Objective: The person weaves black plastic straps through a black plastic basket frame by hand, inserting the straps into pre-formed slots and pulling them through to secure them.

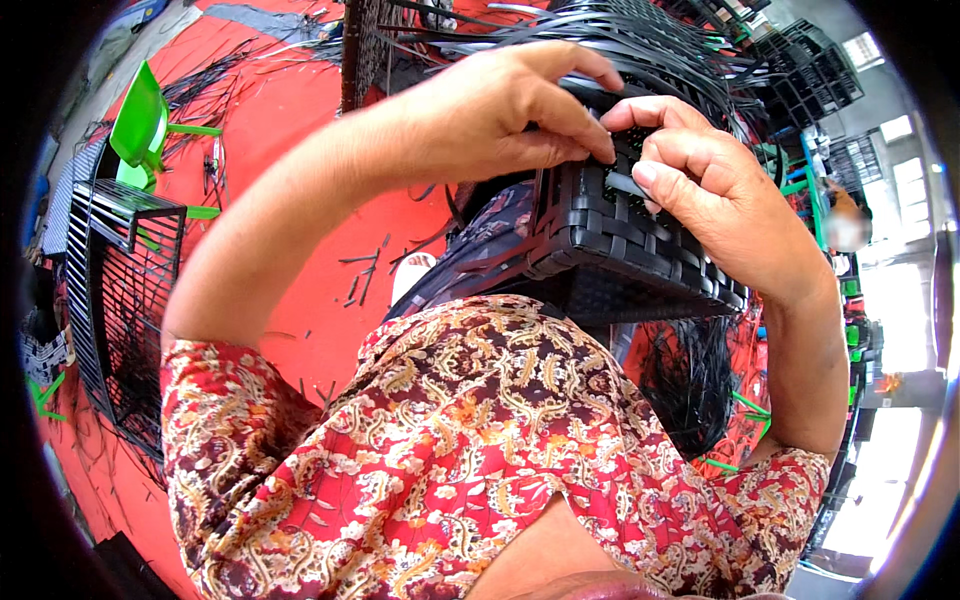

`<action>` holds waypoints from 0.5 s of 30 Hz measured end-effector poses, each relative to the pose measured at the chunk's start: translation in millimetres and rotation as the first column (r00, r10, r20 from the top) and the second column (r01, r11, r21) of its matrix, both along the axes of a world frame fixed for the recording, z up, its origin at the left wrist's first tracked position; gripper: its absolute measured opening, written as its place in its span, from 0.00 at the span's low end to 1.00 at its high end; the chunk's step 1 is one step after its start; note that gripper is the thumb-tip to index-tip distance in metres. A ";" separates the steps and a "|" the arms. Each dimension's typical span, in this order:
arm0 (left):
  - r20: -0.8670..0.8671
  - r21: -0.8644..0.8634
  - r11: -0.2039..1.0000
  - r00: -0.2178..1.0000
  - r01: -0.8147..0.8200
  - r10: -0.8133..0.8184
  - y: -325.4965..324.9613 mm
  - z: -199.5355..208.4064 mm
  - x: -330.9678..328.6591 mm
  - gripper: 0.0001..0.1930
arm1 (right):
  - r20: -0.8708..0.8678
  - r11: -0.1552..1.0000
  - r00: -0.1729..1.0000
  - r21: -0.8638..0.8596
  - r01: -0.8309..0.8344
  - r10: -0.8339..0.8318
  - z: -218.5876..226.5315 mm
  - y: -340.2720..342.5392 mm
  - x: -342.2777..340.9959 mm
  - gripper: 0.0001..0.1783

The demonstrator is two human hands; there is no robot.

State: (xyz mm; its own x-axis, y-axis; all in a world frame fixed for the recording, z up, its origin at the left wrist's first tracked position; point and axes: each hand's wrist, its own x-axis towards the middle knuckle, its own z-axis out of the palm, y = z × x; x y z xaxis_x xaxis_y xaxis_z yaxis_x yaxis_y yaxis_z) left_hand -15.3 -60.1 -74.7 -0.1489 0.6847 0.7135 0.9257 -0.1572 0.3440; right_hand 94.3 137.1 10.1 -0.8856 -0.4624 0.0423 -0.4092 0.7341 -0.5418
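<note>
Head view: fingers (578,118) at black wickerwork (592,222).

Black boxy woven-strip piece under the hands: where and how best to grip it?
The woven piece is probably best pinched at its near-left corner, from the left: that corner juts out uncovered, while the left hand and right hand crowd its far part.

Head fisheye, facing steeply down, close over left hand (530,108), right hand (712,178)
</note>
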 end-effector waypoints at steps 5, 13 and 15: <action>-0.187 -0.246 0.951 0.953 0.187 -0.236 15.8 38.6 -22.0 0.05 | 0.039 0.999 0.999 0.050 0.017 -0.019 3.3 4.5 0.0 0.15; -0.171 -0.281 0.921 0.930 0.271 -0.326 10.1 49.7 -16.6 0.05 | -0.052 0.999 0.999 0.031 -0.005 0.006 -0.9 -0.1 3.6 0.13; -0.116 -0.232 0.932 0.944 0.278 -0.310 12.1 43.1 -18.7 0.06 | -0.051 1.000 0.999 0.028 0.010 -0.008 -1.5 -1.9 5.1 0.13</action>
